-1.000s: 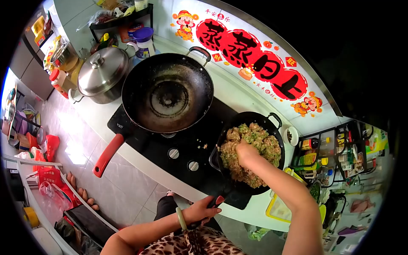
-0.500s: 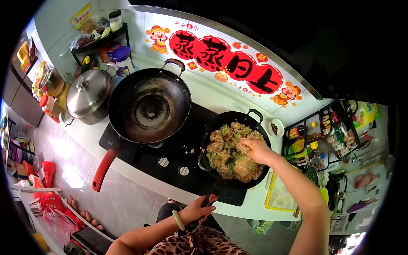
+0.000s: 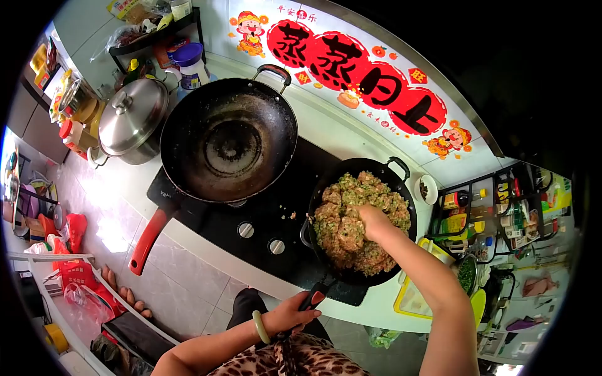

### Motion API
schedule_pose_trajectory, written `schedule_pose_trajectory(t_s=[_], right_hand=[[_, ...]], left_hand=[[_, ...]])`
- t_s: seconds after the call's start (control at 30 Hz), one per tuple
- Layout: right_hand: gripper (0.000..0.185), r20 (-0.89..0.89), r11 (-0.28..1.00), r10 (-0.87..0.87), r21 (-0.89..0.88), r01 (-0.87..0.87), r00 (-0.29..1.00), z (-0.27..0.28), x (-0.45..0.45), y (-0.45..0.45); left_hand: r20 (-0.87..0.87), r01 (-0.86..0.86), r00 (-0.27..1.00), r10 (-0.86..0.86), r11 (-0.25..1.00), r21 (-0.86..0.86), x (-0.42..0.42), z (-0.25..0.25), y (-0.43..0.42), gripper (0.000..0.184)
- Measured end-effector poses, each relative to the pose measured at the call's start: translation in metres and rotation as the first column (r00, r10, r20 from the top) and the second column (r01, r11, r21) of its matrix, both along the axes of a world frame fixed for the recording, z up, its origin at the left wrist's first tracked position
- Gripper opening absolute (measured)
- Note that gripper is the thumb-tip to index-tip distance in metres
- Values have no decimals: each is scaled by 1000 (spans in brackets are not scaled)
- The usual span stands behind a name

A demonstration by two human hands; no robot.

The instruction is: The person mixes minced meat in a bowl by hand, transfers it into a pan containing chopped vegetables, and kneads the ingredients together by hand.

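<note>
Both busy: left hand (image 3: 290,315) closed round pan handle (image 3: 313,296); right hand (image 3: 371,222) in meat mix (image 3: 370,188), fingertips buried, can't tell grip. Meat mix in pan (image 3: 395,180) on stove (image 3: 276,213): likely soft, sticky, best scooped from below.

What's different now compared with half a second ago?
The right hand has moved leftward in the picture, toward the middle of the pan, and the minced mixture has been reshaped. No new grip or release shows: the left hand keeps holding the pan handle. The empty wok stayed put.
</note>
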State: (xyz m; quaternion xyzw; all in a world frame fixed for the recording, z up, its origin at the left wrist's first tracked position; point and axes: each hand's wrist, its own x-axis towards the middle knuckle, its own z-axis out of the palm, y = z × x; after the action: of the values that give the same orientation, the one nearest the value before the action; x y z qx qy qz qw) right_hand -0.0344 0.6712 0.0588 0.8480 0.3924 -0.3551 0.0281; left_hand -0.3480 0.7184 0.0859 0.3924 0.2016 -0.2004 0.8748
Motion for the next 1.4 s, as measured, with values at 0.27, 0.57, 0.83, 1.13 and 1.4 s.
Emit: schedule_pose_trajectory(t_s=[0.27, 0.57, 0.83, 1.13, 1.4], right_hand=[[44, 23, 988, 112, 104, -114, 993, 10, 1, -4], [103, 281, 910, 414, -109, -400, 866, 99, -55, 15], [71, 53, 996, 70, 54, -73, 996, -32, -3, 21], [49, 86, 987, 162, -19, -161, 983, 47, -38, 4], [76, 333, 846, 492, 38, -532, 805, 101, -91, 27]], left_hand=[[16, 1, 1000, -1, 1000, 10, 0, -8, 1, 31], [12, -10, 1000, 10, 1000, 12, 1, -7, 2, 32], [19, 12, 1000, -12, 1000, 24, 0, -7, 0, 29], [36, 10, 999, -10, 1000, 21, 2, -7, 2, 27], [27, -19, 999, 18, 999, 27, 1, -9, 2, 28]])
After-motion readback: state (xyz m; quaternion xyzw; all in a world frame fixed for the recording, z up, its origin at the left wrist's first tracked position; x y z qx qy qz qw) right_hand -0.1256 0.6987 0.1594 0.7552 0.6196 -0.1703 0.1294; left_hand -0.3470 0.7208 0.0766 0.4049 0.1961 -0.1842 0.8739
